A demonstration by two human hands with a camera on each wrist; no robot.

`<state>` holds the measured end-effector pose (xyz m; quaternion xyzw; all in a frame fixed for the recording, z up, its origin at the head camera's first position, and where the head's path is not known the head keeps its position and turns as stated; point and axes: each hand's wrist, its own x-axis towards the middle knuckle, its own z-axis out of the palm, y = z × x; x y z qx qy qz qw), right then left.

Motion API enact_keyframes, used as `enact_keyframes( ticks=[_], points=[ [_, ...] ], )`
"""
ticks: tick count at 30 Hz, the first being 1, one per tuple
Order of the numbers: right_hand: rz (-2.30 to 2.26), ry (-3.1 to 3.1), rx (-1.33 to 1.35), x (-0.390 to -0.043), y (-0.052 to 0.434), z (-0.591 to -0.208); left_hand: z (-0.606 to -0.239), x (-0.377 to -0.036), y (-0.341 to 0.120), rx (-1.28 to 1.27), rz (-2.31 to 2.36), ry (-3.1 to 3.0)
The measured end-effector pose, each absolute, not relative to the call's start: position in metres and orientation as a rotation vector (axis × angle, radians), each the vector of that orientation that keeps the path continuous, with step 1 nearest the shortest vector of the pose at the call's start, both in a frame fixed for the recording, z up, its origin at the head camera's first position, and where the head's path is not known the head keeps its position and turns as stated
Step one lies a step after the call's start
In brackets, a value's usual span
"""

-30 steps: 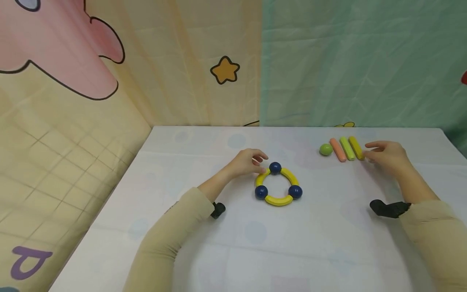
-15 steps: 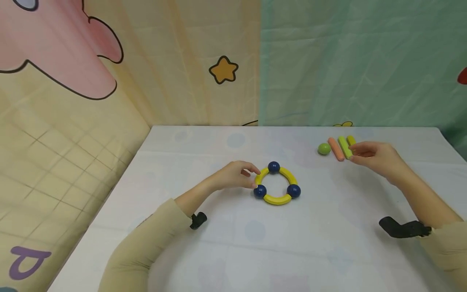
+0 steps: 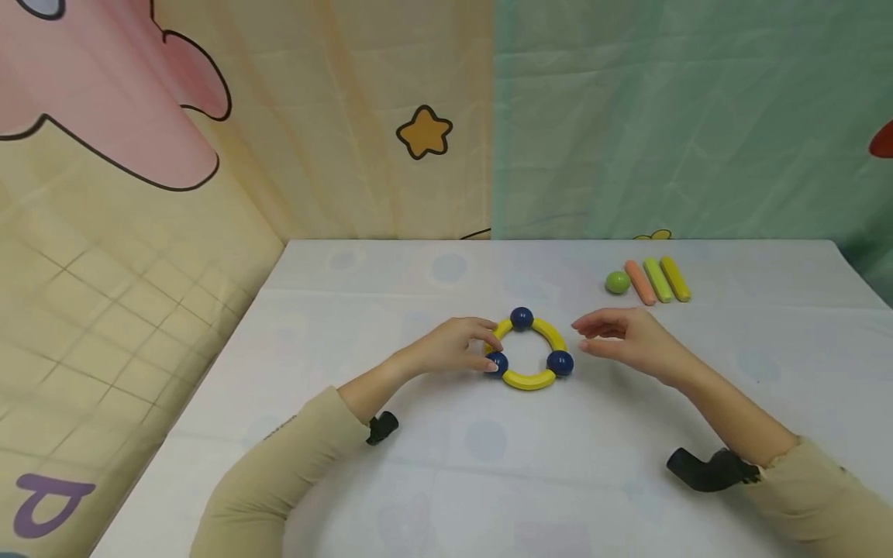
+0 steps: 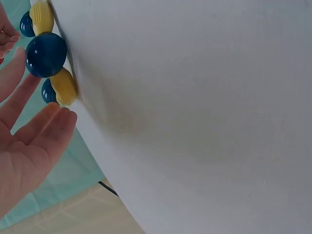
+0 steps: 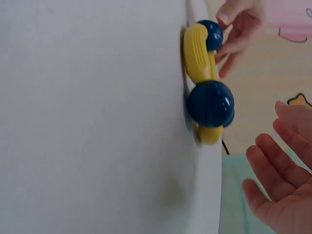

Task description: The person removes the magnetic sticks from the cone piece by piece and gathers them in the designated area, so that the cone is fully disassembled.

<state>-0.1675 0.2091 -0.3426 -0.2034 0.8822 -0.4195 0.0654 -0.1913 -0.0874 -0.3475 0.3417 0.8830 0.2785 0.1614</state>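
A ring of yellow curved pieces and dark blue balls [image 3: 529, 381] lies flat on the table. My left hand [image 3: 453, 345] is at its left side, the thumb by the lower-left blue ball [image 4: 46, 54] and the fingers over the left yellow piece. In the left wrist view those fingers look loose, not closed round the ring; whether they touch it is hard to tell. To the right of the ring hovers my right hand [image 3: 631, 341], its fingers loosely bent with nothing in them. The right wrist view has the right hand [image 5: 285, 180] apart from the nearer blue ball [image 5: 211, 104].
At the back right a green ball [image 3: 617, 282] lies beside an orange stick [image 3: 640, 282], a light green stick [image 3: 657, 280] and a yellow stick [image 3: 675, 279]. A white cloth covers the table [image 3: 418, 480]. Printed curtains [image 3: 349, 116] hang behind and at the left.
My right hand has moved from the sticks leftward and nearer, to the ring's right side. My left hand has shifted down along the ring's left side. The sticks and the ring stay in place.
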Motion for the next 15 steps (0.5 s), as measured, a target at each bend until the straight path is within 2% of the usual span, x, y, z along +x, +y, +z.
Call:
enact_keyframes(
  ticks=[7, 15],
  points=[
    [-1.231, 2.620, -0.744, -0.164, 0.173, -0.350, -0.352, -0.191, -0.085, 0.939, 0.835, 2.516],
    [-1.137, 2.619, -0.952, -0.165, 0.153, -0.361, -0.350, -0.191, -0.083, 0.965, 0.784, 2.543]
  ],
)
